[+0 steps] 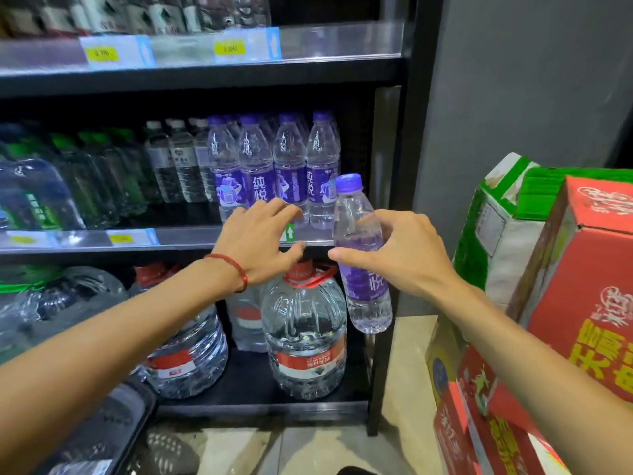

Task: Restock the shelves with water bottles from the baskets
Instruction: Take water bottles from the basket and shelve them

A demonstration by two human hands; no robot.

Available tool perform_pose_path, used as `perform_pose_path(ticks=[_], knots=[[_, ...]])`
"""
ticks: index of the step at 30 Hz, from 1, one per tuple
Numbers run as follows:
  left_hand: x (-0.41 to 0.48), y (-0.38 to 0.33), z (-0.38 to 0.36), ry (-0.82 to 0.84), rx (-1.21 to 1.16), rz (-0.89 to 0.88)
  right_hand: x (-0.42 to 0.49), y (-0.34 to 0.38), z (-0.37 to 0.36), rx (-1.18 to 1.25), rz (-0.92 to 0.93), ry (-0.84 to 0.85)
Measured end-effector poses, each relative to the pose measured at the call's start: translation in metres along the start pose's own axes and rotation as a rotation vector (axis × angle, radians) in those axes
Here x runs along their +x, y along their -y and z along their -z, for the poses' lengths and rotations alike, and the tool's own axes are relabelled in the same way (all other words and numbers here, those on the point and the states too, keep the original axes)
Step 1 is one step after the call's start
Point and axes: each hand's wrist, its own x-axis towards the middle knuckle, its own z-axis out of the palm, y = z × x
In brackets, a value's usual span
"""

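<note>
Red cord (236,269) circled our left wrist. Our left hand (257,241) was wide, fingers spread and relaxed, holding nothing, and it hovered over the front rail of the middle shelf (191,236). We could not tell whether its fingertips touched the bottles beyond them.

Just right of it, our right hand (394,255) gripped one water bottle (368,303) round its purple label, thumb on the near side and fingers curled behind. That bottle stood nearly upright, purple cap up, in front of the shelf's right end and not set down on it.

Below both hands, on the bottom shelf, we counted three big jugs (305,337) with red labels. To the right of our right forearm stood two stacked cartons, one red (582,286) and one green and white (507,228).

Beyond our left fingertips, four purple-labelled bottles (274,166) formed the front row on the middle shelf, with more behind them that we could not count. Further left of that hand stood white-capped bottles (178,159), then green-capped ones (96,173), too blurred to number.

Above both hands, two yellow price tags (229,48) sat on the upper rail.
</note>
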Motion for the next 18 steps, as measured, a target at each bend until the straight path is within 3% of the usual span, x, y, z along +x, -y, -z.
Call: perform_pose_path(ticks=[8, 15, 18], knots=[[-0.012, 0.021, 0.019, 0.132, 0.164, -0.094, 0.032, 0.018, -0.017, 0.227, 0.009, -0.184], [0.005, 0.033, 0.018, 0.209, 0.039, -0.111, 0.074, 0.021, -0.029, 0.258, 0.118, -0.456], [0.012, 0.037, 0.014, 0.243, -0.042, -0.099, 0.095, 0.017, -0.035, 0.224, 0.112, -0.497]])
